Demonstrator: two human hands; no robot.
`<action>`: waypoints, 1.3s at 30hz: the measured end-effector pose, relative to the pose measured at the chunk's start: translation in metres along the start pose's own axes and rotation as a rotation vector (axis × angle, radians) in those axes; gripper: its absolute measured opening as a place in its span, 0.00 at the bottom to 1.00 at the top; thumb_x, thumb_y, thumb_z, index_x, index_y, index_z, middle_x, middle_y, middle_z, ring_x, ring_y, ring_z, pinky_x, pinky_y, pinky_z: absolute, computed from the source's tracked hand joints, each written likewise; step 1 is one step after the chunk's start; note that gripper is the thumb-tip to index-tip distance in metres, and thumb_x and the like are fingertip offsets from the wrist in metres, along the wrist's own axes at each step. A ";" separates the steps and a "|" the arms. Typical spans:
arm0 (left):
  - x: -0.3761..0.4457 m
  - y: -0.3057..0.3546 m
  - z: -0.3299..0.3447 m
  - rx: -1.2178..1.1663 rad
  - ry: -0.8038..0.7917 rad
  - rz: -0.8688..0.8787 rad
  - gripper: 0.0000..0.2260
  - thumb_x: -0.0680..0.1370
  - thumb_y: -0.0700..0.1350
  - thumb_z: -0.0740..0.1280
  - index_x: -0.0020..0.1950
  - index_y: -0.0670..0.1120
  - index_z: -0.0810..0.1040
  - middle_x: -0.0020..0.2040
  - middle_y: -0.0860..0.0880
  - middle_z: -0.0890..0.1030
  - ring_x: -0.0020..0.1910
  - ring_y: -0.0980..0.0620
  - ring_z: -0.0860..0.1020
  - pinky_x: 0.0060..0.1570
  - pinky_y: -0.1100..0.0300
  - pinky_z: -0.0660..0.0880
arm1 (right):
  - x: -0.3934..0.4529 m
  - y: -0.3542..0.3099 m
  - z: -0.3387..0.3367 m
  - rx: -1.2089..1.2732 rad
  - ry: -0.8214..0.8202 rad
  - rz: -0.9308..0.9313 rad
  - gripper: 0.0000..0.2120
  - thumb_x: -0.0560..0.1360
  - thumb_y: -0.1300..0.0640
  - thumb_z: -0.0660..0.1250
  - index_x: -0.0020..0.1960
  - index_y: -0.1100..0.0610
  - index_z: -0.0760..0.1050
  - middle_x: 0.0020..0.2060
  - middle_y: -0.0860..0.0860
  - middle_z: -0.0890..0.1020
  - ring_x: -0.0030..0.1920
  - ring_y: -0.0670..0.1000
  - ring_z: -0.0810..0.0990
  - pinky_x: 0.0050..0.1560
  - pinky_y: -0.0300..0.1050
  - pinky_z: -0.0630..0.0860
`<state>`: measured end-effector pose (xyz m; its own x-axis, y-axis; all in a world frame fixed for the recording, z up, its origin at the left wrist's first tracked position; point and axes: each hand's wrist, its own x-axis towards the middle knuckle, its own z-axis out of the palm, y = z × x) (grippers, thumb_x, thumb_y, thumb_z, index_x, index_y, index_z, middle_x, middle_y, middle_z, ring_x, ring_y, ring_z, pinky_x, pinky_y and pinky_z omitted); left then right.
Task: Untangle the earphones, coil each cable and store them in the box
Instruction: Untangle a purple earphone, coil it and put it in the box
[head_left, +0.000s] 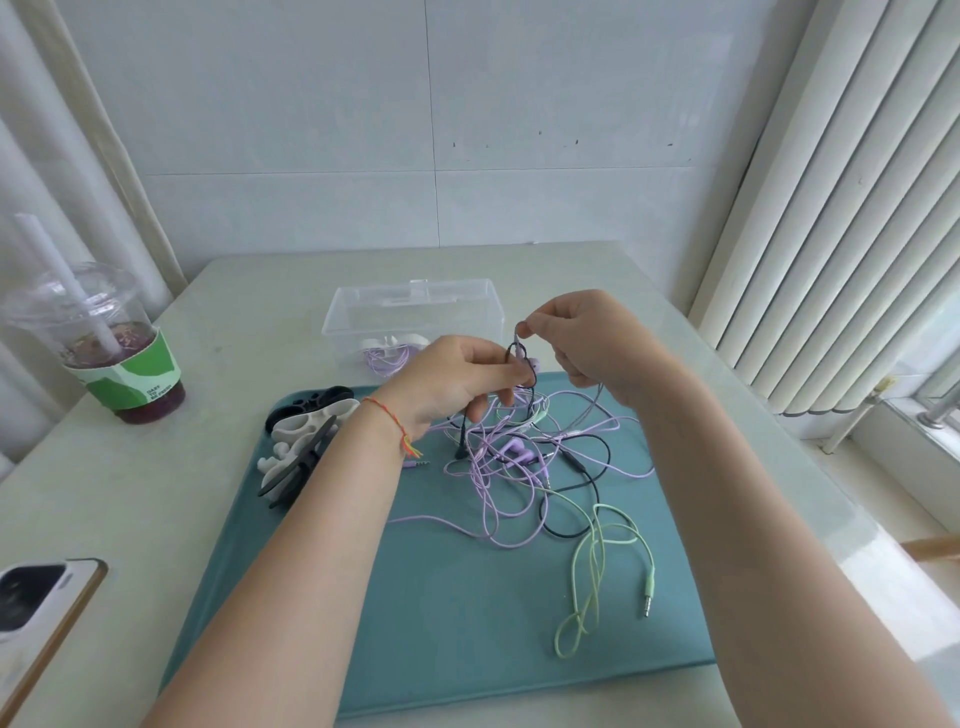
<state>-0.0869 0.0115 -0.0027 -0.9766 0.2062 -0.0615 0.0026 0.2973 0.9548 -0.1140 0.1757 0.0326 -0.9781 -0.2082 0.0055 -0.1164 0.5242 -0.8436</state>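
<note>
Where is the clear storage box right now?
The clear plastic box sits open on the table beyond the teal mat, just behind the left hand, with a coiled purple earphone inside.

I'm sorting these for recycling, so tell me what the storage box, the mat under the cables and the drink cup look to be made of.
Storage box: clear rigid plastic, glossy; a coiled purple cable shows through its walls.
Mat: teal, matte, with rounded corners; probably silicone or soft leatherette, the look leaves it open.
Drink cup: thin clear plastic with a domed lid, wrapped in a green and white sleeve that looks like paper.
</note>
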 end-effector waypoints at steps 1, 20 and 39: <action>0.000 -0.001 0.000 -0.001 0.015 0.008 0.06 0.75 0.45 0.72 0.45 0.43 0.84 0.35 0.48 0.81 0.23 0.53 0.68 0.26 0.65 0.66 | -0.001 -0.001 0.000 -0.021 0.009 0.003 0.09 0.77 0.58 0.63 0.43 0.55 0.81 0.23 0.52 0.64 0.22 0.51 0.60 0.25 0.38 0.61; -0.004 0.003 -0.011 -0.022 -0.075 0.079 0.14 0.78 0.52 0.67 0.43 0.42 0.84 0.27 0.47 0.68 0.25 0.52 0.62 0.26 0.62 0.60 | 0.002 0.002 -0.002 -0.325 0.145 -0.101 0.08 0.76 0.55 0.64 0.44 0.51 0.83 0.24 0.46 0.73 0.21 0.45 0.68 0.22 0.36 0.63; 0.000 0.009 0.009 -0.065 0.039 0.155 0.17 0.83 0.55 0.57 0.51 0.46 0.80 0.35 0.47 0.82 0.36 0.49 0.80 0.35 0.59 0.70 | -0.015 -0.009 -0.001 -0.111 -0.149 -0.228 0.03 0.76 0.57 0.67 0.44 0.55 0.79 0.21 0.47 0.76 0.22 0.46 0.70 0.28 0.37 0.66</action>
<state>-0.0848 0.0227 0.0033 -0.9731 0.2085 0.0982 0.1414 0.2037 0.9688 -0.0985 0.1753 0.0404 -0.8891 -0.4461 0.1022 -0.3566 0.5354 -0.7656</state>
